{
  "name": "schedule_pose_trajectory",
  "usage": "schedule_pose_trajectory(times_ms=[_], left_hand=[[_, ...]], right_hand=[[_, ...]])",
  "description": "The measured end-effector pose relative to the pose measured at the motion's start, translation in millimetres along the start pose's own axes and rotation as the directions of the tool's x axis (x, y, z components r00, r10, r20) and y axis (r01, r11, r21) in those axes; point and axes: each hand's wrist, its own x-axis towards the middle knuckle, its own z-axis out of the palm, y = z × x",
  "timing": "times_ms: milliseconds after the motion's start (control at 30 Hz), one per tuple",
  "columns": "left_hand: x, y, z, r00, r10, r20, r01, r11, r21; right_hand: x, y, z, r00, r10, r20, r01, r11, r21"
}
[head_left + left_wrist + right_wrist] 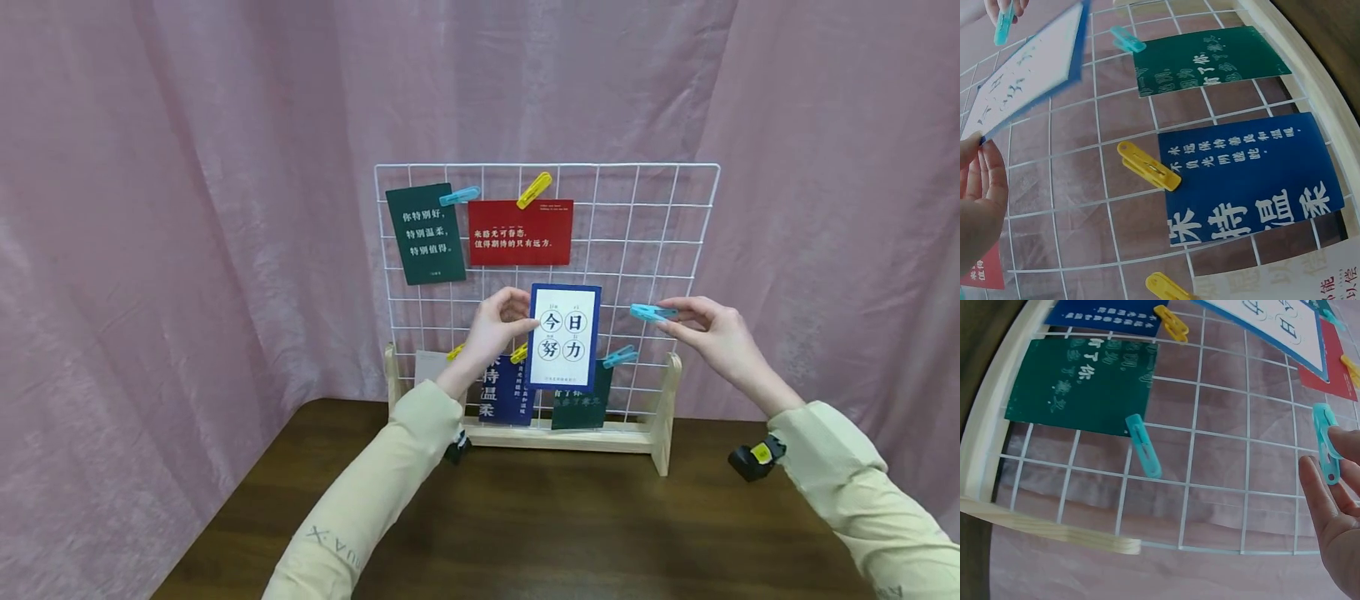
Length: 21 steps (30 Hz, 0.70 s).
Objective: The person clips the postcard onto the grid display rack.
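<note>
My left hand (498,329) pinches a white card with a blue border (565,337) by its left edge, thumb in front. The card stands upright before the white wire grid (622,233); in the left wrist view it tilts away from the wires. In my right hand (716,337) a light blue clothespin (651,312) is pinched between thumb and fingers, to the right of the card. Seen from the right wrist, that clothespin (1325,444) is apart from the card, and my right fingers (1319,494) lie along it in front of the grid.
Upper left on the grid, a green card (426,237) and a red card (521,233) hang from a blue and a yellow clothespin (535,191). Lower down are a dark blue card (1250,178), another green card (1082,387) and a pale card (1285,278). A wooden stand (558,437) sits on the brown table (570,525).
</note>
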Motion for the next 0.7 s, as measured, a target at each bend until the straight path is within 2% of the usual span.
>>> schedule_pose_trajectory(times_ms=[267,433,533,700], left_hand=[[7.1,6.8,-1.7,0.994,-0.063,-0.088,0.050,0.988,-0.144],[8.8,8.6,-1.3,0.992,-0.072,-0.105,0.055,0.987,-0.151],[11.3,11.8,0.4,0.994,-0.045,-0.098,0.033,0.991,-0.130],[15.5,18.4,3.9,0.995,0.051,-0.081,-0.057,0.996,-0.070]], right_hand=[[10.3,-9.4,-5.9,1.000,-0.007,0.000,0.007,1.000,-0.021],[15.4,-14.0,-5.0,0.996,0.081,-0.034,-0.081,0.997,0.004],[20.0,-18.7,-6.6,0.990,0.130,-0.056,-0.129,0.992,0.012],[30.5,-24.7,-12.1,0.991,0.104,-0.084,-0.103,0.995,0.019]])
